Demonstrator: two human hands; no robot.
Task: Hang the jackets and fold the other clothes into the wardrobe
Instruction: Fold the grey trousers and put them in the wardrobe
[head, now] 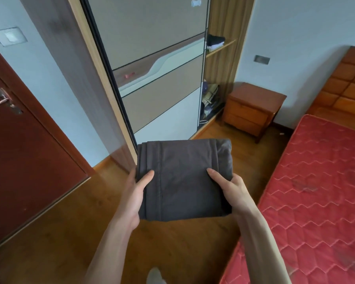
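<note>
I stand on the wooden floor (pixel 55 232) of a bedroom, facing the wardrobe (pixel 158 64), whose sliding door (pixel 152 37) is pushed left, leaving a narrow open section at its right. To my right lies a bed with a bare red quilted mattress (pixel 316 201) and a padded brown headboard (pixel 344 83); a dark red room door (pixel 23 160) with a metal handle is at my left. A wooden nightstand (pixel 252 111) sits between the wardrobe and the bed. In the open section, a small stack of folded clothes (pixel 214 43) rests on a shelf (pixel 221 48), with more items piled low down near the floor. Out in front of me, above the floor and short of the wardrobe, I hold a folded dark grey garment (pixel 182 179): my left hand (pixel 135 193) grips its left edge and my right hand (pixel 232 191) its right edge, thumbs on top, fingers curled beneath. No brand, label or writing is legible anywhere.
</note>
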